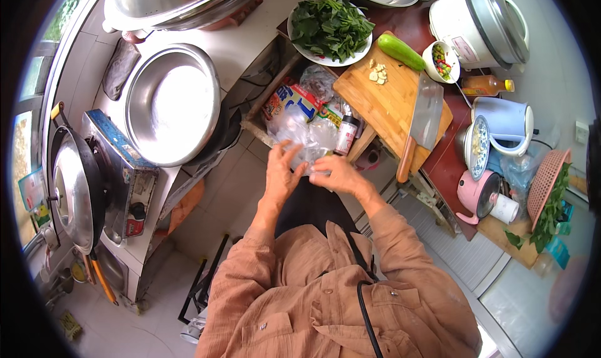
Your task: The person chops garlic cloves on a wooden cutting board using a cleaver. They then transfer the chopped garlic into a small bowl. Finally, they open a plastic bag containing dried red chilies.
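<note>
An open wooden drawer [257,131] before me holds several plastic bags and printed food packets. At its near edge, a crumpled clear plastic bag [303,159] lies between my two hands. My left hand [281,175] touches the bag's left side with thumb and fingers spread around the film. From the right, the bent fingers of my right hand [342,174] grip the same film. What the bag contains cannot be made out. Just beyond my right hand, a dark-capped bottle [346,135] with a pale label stands in the drawer, near a red and blue packet [292,100].
Right of the drawer, a cutting board [364,95] carries a cleaver [425,111], sliced garlic [377,71] and a green gourd [400,52]; the cleaver's handle overhangs the edge. Chopped greens [331,27] fill a plate behind. At left are a metal basin [173,104] and a lidded wok [75,189].
</note>
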Action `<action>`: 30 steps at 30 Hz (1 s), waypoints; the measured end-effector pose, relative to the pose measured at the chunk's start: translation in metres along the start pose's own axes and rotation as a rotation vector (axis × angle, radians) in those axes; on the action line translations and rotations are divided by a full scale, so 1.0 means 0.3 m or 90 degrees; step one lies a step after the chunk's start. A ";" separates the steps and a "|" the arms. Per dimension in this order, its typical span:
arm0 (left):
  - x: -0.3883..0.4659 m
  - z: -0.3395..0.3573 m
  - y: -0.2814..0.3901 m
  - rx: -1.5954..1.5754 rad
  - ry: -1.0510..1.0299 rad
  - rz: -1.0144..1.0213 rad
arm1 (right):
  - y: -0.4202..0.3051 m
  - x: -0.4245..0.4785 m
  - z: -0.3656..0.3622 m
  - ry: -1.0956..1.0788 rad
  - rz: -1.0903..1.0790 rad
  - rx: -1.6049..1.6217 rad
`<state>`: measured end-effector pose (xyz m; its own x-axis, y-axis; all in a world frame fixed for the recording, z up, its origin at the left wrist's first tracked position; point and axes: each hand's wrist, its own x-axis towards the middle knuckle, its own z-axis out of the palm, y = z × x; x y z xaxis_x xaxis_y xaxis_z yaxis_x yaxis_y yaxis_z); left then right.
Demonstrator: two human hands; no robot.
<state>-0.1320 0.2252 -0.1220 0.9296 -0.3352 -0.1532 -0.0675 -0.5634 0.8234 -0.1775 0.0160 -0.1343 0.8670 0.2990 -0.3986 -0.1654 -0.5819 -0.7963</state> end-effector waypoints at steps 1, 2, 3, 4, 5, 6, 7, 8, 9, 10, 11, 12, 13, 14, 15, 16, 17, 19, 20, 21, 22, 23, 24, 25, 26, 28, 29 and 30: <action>0.004 0.024 -0.018 0.018 -0.017 0.020 | -0.002 0.029 -0.037 0.060 0.089 0.170; -0.004 0.044 -0.033 0.022 -0.014 0.007 | -0.010 0.059 -0.066 0.164 0.192 0.249; -0.008 0.056 -0.032 0.028 -0.012 -0.007 | -0.023 0.097 -0.089 0.268 0.295 0.329; -0.008 0.063 -0.026 0.022 -0.017 -0.015 | -0.001 0.146 -0.087 0.344 0.269 0.278; -0.007 0.070 -0.020 0.016 -0.021 -0.023 | 0.033 0.211 -0.070 0.417 0.241 0.226; -0.011 0.072 -0.018 0.012 -0.026 -0.032 | 0.075 0.277 -0.047 0.489 0.213 0.176; -0.010 0.071 -0.012 0.020 -0.029 -0.024 | 0.132 0.348 -0.030 0.527 0.258 0.137; -0.007 0.070 -0.005 0.027 -0.030 -0.015 | 0.194 0.426 -0.020 0.562 0.301 0.097; -0.010 0.065 -0.004 0.034 -0.026 -0.009 | 0.197 0.484 -0.030 0.593 0.341 0.056; -0.012 0.059 -0.007 0.041 -0.027 0.003 | 0.205 0.518 -0.049 0.587 0.333 0.213; -0.009 0.054 -0.009 0.031 -0.037 -0.013 | 0.208 0.540 -0.048 0.609 0.322 0.180; -0.011 0.047 -0.007 0.020 -0.050 -0.030 | 0.220 0.556 -0.033 0.631 0.313 0.146; -0.009 0.041 -0.005 0.009 -0.065 -0.045 | 0.235 0.567 -0.023 0.655 0.306 0.112; -0.002 0.036 -0.003 -0.004 -0.074 -0.070 | 0.254 0.550 -0.012 0.603 0.236 0.038; -0.003 0.032 -0.011 -0.018 -0.076 -0.101 | 0.247 0.511 0.008 0.540 0.162 -0.035; 0.002 0.031 -0.012 -0.034 -0.078 -0.128 | 0.228 0.468 0.016 0.481 0.086 -0.109; 0.011 0.035 -0.013 -0.030 -0.059 -0.119 | 0.204 0.423 0.018 0.461 0.055 -0.153; 0.024 0.048 -0.001 -0.022 -0.019 -0.102 | 0.130 0.325 0.013 0.418 -0.008 -0.238; 0.034 0.054 0.017 -0.005 0.025 -0.070 | 0.120 0.294 0.014 0.405 -0.006 -0.258; 0.056 0.053 0.050 0.014 0.067 -0.035 | 0.109 0.270 0.013 0.395 -0.003 -0.277; 0.079 0.052 0.073 0.033 0.109 0.000 | 0.100 0.248 0.010 0.384 0.000 -0.295; 0.107 0.053 0.083 0.072 0.115 0.074 | 0.091 0.228 0.005 0.382 -0.001 -0.287; 0.140 0.053 0.087 0.111 0.124 0.146 | 0.074 0.213 -0.003 0.378 -0.006 -0.278; 0.176 0.054 0.094 0.150 0.131 0.218 | 0.051 0.193 -0.016 0.374 -0.009 -0.269; 0.222 0.055 0.103 0.174 0.129 0.283 | 0.025 0.174 -0.028 0.340 0.019 -0.258; 0.294 0.086 0.082 0.160 0.047 0.232 | 0.009 0.147 -0.029 0.367 0.018 -0.227; 0.311 0.105 0.063 0.154 0.006 0.206 | 0.006 0.132 -0.028 0.380 0.017 -0.211; 0.317 0.121 0.050 0.223 -0.061 0.162 | 0.019 0.113 -0.022 0.374 0.027 -0.204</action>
<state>-0.0579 0.1574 -0.1440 0.8310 -0.5553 -0.0332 -0.4239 -0.6707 0.6086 -0.1458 0.0177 -0.1495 0.9896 -0.1379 -0.0401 -0.1357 -0.8066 -0.5753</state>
